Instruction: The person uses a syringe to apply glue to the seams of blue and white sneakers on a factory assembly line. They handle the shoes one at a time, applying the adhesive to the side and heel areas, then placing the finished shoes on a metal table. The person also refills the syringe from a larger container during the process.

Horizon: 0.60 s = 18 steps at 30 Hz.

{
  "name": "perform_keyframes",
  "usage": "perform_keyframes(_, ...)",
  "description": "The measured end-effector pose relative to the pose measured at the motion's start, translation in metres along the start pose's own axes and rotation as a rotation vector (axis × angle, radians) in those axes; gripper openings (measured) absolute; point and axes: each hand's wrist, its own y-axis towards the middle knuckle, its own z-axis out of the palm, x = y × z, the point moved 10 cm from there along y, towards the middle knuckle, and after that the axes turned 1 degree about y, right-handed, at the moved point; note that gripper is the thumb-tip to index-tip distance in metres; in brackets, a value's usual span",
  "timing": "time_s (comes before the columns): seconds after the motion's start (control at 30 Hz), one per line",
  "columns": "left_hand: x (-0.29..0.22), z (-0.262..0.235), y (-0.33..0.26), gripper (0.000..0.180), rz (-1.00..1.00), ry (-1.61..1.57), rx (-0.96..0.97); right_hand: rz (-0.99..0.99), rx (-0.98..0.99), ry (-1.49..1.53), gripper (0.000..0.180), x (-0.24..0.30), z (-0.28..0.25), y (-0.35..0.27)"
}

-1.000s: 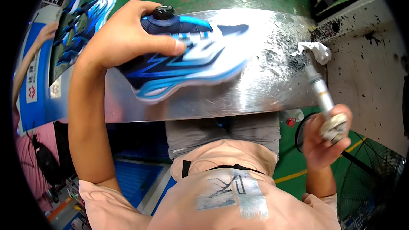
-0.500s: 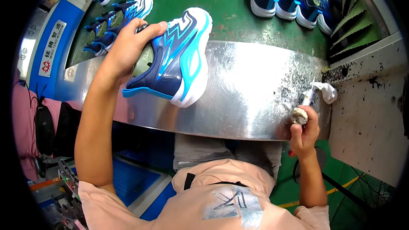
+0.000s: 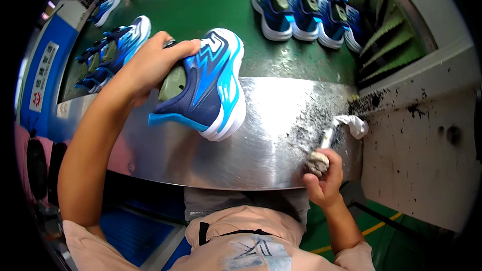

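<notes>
Your left hand (image 3: 150, 65) grips a blue sneaker (image 3: 208, 85), fingers curled over its collar, above the metal table (image 3: 241, 145), while your right hand (image 3: 324, 180) clasps a rag-wrapped tool (image 3: 321, 153) at the table's edge.

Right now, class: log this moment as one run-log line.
left hand: grips blue shoe, lifted over metal bench | right hand: holds tool at bench edge | rag beside tool | shoes on green belt

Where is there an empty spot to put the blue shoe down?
The shiny metal table is bare between the held blue shoe and the right hand. The green belt is free in its middle. It is crowded by the shoe row and the black specks near the white rag.
</notes>
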Motion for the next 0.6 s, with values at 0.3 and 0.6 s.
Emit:
perform_keyframes(0.3, 0.025, 0.036, -0.046, 0.037, 0.246, 0.063, -0.135, 0.578, 0.030, 0.769, 0.065, -0.009, 0.097, 0.044)
perform_keyframes(0.6, 0.022, 0.030, -0.040, 0.046, 0.197, 0.056, -0.143, 0.487, -0.033, 0.708, 0.063, 0.004, 0.091, 0.056)
